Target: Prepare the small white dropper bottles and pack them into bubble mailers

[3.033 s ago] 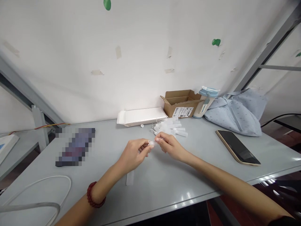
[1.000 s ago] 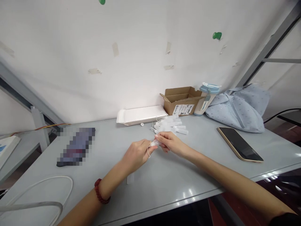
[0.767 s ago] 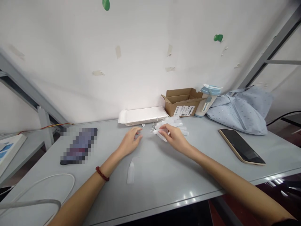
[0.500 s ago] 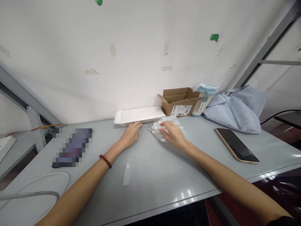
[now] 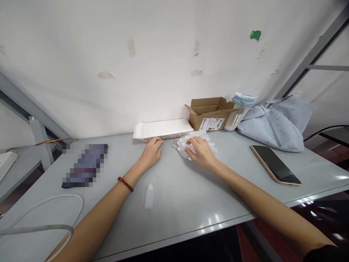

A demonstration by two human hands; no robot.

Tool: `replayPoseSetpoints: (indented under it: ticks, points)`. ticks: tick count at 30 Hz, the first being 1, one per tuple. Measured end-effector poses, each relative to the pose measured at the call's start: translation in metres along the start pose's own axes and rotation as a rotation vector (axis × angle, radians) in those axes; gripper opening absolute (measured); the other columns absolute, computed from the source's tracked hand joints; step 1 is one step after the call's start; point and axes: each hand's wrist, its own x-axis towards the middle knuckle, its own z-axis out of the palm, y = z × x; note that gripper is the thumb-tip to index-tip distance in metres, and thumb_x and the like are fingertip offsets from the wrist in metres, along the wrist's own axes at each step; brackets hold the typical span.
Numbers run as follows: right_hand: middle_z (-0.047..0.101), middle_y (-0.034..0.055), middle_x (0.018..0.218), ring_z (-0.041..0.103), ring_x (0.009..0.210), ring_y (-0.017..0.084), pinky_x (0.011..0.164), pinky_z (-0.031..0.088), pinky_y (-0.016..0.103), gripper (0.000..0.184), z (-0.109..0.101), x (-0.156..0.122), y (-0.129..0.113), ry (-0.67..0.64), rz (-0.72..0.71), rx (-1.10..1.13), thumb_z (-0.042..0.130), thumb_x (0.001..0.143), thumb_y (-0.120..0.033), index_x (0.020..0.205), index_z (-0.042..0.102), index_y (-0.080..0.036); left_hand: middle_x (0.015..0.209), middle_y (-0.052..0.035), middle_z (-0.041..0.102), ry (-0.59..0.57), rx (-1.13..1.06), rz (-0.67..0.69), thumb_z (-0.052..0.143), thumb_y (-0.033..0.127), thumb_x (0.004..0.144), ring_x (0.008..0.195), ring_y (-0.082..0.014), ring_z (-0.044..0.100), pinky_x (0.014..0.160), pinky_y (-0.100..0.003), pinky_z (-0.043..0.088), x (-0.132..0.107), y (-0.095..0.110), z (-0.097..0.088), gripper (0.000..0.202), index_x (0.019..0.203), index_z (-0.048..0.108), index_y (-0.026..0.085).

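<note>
My left hand reaches to the front edge of a long white tray. Its fingertips are bent together on the table, and whatever is under them is hidden. My right hand rests on a pile of small clear plastic bottles, with thumb and fingers closed round one bottle at the pile's left edge. One more small bottle lies alone on the grey table, nearer me, between my forearms. I wear a red bead bracelet on my left wrist.
An open cardboard box and a blue-lidded cup stand at the wall. A pale blue cloth bag and a phone lie to the right, a blurred dark object and a white cable to the left.
My hands were together in front of me working a small bottle. They parted and moved away from me: the left to the tray's edge, the right onto the bottle pile.
</note>
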Motion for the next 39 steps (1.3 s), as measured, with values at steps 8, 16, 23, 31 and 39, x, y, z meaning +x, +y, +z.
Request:
replayPoseSetpoints:
  ticks: [8,16,23,31,39]
  points:
    - [0.063,0.0080,0.094,0.054,0.090,0.023,0.074,0.035,0.034,0.008,-0.005,0.000,0.000,0.001,-0.019,-0.026,0.048,0.081,-0.017,0.089,0.052,-0.018,0.095,-0.0131,0.053,-0.010,0.020,-0.052,0.039,0.014,0.084,0.090,-0.0233,0.053,0.081,-0.038,0.047,-0.003,0.001,0.001,0.028,0.102,0.061,0.008]
    - [0.059,0.0123,0.101,0.049,0.097,0.025,0.076,0.036,0.035,0.017,-0.008,-0.008,-0.020,0.104,-0.209,-0.003,0.045,0.083,-0.016,0.099,0.051,-0.016,0.094,-0.0110,0.057,-0.082,-0.007,-0.130,0.040,0.015,0.085,0.085,-0.0214,0.057,0.078,-0.037,0.048,-0.006,-0.004,-0.007,0.027,0.096,0.065,0.012]
    - [0.055,0.0092,0.095,0.046,0.082,0.019,0.075,0.037,0.032,0.034,-0.013,-0.044,-0.087,-0.315,-0.643,0.151,0.044,0.090,-0.035,0.117,0.049,-0.015,0.087,-0.0086,0.062,-0.095,-0.063,-0.243,0.048,0.017,0.080,0.077,-0.0193,0.059,0.076,-0.034,0.047,-0.007,0.000,-0.014,0.022,0.089,0.067,0.013]
    - [0.050,0.0070,0.094,0.040,0.076,0.018,0.073,0.034,0.030,0.052,-0.001,-0.053,-0.103,-0.467,-0.642,0.079,0.032,0.091,-0.054,0.137,0.035,-0.028,0.079,-0.0037,0.063,-0.060,-0.174,-0.360,0.052,0.028,0.079,0.066,-0.0156,0.054,0.066,-0.028,0.045,-0.022,0.015,-0.025,0.022,0.088,0.068,0.016]
    - [0.053,0.0078,0.090,0.043,0.078,0.018,0.074,0.034,0.031,0.044,0.003,-0.051,-0.094,-0.473,-0.592,0.067,0.029,0.094,-0.048,0.118,0.053,-0.020,0.065,-0.0017,0.066,-0.065,-0.318,-0.540,0.060,0.042,0.072,0.061,-0.0155,0.055,0.057,-0.025,0.042,-0.025,0.026,-0.035,0.030,0.076,0.070,0.015]
